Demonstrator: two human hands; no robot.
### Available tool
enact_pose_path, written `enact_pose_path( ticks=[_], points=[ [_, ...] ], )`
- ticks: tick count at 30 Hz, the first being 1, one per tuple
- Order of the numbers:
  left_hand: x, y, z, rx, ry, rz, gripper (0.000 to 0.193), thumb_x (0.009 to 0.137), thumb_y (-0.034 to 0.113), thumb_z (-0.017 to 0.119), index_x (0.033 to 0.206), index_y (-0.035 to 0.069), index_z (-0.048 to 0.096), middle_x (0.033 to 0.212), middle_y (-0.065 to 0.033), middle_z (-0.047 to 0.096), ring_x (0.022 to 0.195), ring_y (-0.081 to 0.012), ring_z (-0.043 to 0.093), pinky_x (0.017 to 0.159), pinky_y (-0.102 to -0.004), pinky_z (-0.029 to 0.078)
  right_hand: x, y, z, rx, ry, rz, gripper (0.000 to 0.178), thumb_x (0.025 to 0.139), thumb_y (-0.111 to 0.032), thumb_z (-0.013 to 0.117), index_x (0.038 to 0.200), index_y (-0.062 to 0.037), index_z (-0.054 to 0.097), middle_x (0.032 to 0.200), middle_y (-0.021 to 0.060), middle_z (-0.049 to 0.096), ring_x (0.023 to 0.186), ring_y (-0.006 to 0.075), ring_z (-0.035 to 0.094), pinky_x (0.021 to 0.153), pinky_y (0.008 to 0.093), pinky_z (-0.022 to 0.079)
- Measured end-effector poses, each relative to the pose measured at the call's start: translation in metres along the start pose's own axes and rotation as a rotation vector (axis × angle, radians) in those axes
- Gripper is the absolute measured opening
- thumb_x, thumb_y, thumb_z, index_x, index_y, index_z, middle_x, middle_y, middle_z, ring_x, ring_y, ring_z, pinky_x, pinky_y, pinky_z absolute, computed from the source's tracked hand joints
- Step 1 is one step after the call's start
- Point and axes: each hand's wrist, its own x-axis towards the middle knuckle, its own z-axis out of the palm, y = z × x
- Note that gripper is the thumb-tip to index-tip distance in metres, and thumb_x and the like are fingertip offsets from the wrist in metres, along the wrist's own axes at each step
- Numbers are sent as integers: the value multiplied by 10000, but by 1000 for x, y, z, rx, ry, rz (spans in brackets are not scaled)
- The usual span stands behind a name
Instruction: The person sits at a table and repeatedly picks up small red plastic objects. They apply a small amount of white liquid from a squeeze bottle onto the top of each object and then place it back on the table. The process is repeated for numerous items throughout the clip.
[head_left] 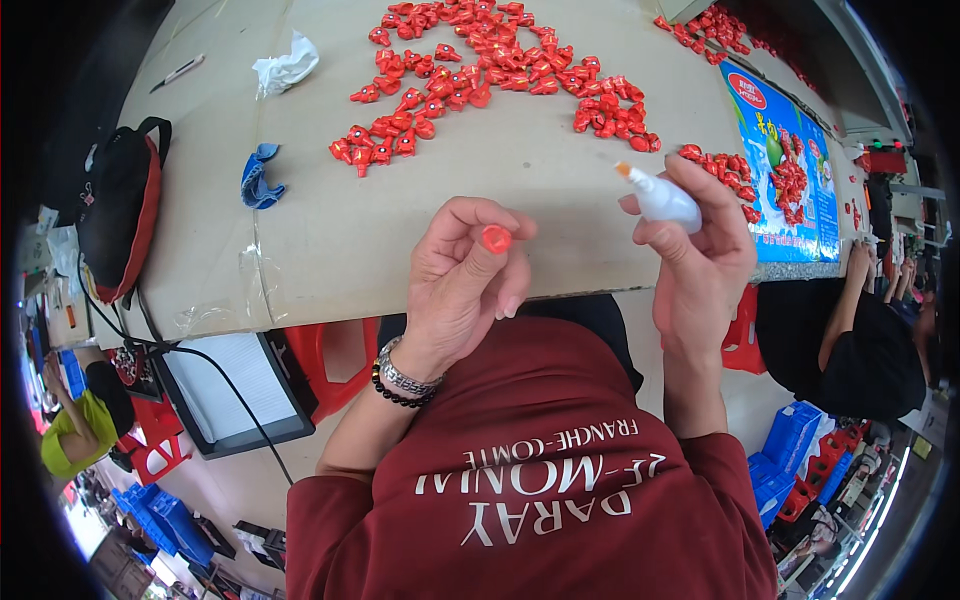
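Observation:
My left hand is closed, pinching a small red plastic piece between thumb and fingers. The piece's round end faces up, and the rest of it is hidden by the fingers. To the right, my right hand grips a small translucent white squeeze bottle with a narrow nozzle and an amber tip. The bottle tilts up and to the left, apart from the red piece. Both hands are over the table's near edge. Beyond them, several small red plastic pieces lie in a loose spread on the cardboard-covered table.
A blue printed sheet with red pieces on it lies at right. Toward the left are a crumpled white tissue, a pen-like tool, a blue denim scrap and a black-and-red bag. Another person sits at right.

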Motion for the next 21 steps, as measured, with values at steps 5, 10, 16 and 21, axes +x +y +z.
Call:
enact_pose_path(
  ticks=[5, 10, 16, 21],
  points=[
    [0, -1, -6, 27, -118, 13, 166, 919, 168, 568, 1025, 101, 459, 1004, -91, 570, 473, -103, 475, 416, -222, 357, 7, 3, 1, 228, -19, 160, 458, 747, 21, 703, 1179, 32, 551, 1092, 141, 594, 863, 234, 651, 674, 273, 531],
    [2, 0, -8, 46, -197, 40, 165, 922, 156, 562, 1033, 122, 446, 1023, -103, 544, 472, -106, 479, 406, -224, 362, 3, 2, 1, 148, -42, 104, 417, 744, 36, 704, 1131, 46, 549, 1064, 134, 591, 855, 229, 650, 675, 279, 528],
    [5, 1, -11, 87, -236, 202, 122, 944, 104, 510, 1046, 63, 458, 1042, -155, 557, 487, -117, 497, 427, -223, 410, -6, -5, -4, -300, -190, -447, 367, 667, 60, 746, 998, 31, 590, 953, 146, 615, 785, 202, 629, 660, 275, 518],
    [9, 8, -12, 173, -192, 280, 138, 939, 104, 519, 1057, 72, 452, 1052, -166, 550, 481, -113, 496, 428, -221, 418, -17, -19, 4, -517, -247, -584, 365, 650, 33, 774, 976, 16, 611, 918, 185, 634, 810, 224, 630, 679, 294, 518]
  ],
)
